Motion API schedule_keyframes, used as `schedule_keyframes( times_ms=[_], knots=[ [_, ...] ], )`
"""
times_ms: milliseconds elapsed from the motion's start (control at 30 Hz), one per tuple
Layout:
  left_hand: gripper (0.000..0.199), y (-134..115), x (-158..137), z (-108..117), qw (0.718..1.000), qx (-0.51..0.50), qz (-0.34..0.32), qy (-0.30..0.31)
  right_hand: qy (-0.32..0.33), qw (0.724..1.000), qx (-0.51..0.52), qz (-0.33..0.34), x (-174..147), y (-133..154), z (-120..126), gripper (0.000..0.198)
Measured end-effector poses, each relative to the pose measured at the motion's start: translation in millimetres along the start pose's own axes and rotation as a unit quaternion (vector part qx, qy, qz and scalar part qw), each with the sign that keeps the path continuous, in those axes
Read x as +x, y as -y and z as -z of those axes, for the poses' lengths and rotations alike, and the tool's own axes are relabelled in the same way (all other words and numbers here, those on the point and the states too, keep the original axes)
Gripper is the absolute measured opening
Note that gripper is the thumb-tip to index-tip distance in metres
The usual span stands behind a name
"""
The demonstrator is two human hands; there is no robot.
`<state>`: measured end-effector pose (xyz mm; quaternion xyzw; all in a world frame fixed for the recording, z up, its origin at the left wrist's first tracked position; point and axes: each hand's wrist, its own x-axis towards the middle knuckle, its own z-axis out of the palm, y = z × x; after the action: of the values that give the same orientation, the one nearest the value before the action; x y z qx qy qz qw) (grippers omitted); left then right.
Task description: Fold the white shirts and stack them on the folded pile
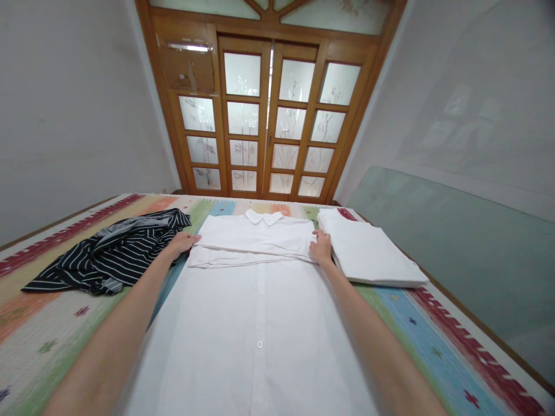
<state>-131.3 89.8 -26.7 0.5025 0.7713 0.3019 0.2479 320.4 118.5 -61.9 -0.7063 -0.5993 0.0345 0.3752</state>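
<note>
A white button-up shirt (pixel 234 323) lies spread out before me, its collar at the far end and its lower part running toward me. Both sleeves are folded across the chest. At the left edge, just beside the folded sleeves, my left hand (pixel 184 242) is closed on the fabric. My right hand (pixel 321 247) grips the opposite edge at about the same height, fingers curled. The two arms reach forward along either side of the shirt.
Left of the shirt lies a crumpled black-and-white striped garment (pixel 125 254). A folded white stack of cloth (pixel 368 248) sits close to my right hand. Beneath everything is a colourful patterned bed cover (pixel 65 323). Wooden glazed doors (pixel 264 115) stand beyond, between pale walls.
</note>
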Motion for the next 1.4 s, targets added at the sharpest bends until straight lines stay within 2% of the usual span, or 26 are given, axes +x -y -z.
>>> schedule_keyframes(
  times_ms=[133, 233, 300, 400, 567, 867, 1033, 1167, 1400],
  knots=[
    [0.022, 5.0, 2.6, 6.8, 0.999, -0.006, -0.036, -0.004, -0.011, 1.0, -0.011, 0.011, -1.4, -4.0, -4.9, 0.035],
    [0.04, 10.0, 0.7, 9.7, 0.995, 0.007, -0.09, 0.034, -0.02, 1.0, -0.012, 0.011, -2.5, -4.9, -7.9, 0.034],
    [0.045, 11.9, -3.9, 7.9, 0.99, 0.056, -0.128, 0.012, -0.024, 1.0, -0.011, 0.005, -3.6, -4.1, -9.2, 0.033],
    [0.037, 11.5, -12.3, 0.4, 0.979, 0.118, -0.156, -0.058, -0.027, 1.0, -0.007, 0.003, -5.2, -2.2, -10.1, 0.031],
    [0.024, 7.2, -17.1, -13.9, 0.975, 0.157, -0.113, -0.107, -0.025, 1.0, -0.005, -0.002, -6.7, -1.2, -10.6, 0.029],
    [0.035, 8.4, -16.9, -25.4, 0.969, 0.18, -0.047, -0.165, -0.022, 1.0, -0.005, -0.015, -6.0, -3.4, -11.8, 0.025],
    [0.035, 9.8, -13.3, -25.7, 0.97, 0.167, -0.023, -0.174, -0.019, 1.0, -0.013, -0.02, -2.7, -3.8, -13.4, 0.021],
    [0.033, 13.0, -11.2, -21.3, 0.969, 0.177, -0.045, -0.165, -0.017, 1.0, -0.014, -0.006, -5.4, -3.4, -14.0, 0.017],
    [0.028, 22.8, -11.6, -12.2, 0.945, 0.251, -0.167, -0.13, -0.009, 0.998, -0.044, 0.036, -3.4, 3.1, -9.3, 0.026]
  ],
)
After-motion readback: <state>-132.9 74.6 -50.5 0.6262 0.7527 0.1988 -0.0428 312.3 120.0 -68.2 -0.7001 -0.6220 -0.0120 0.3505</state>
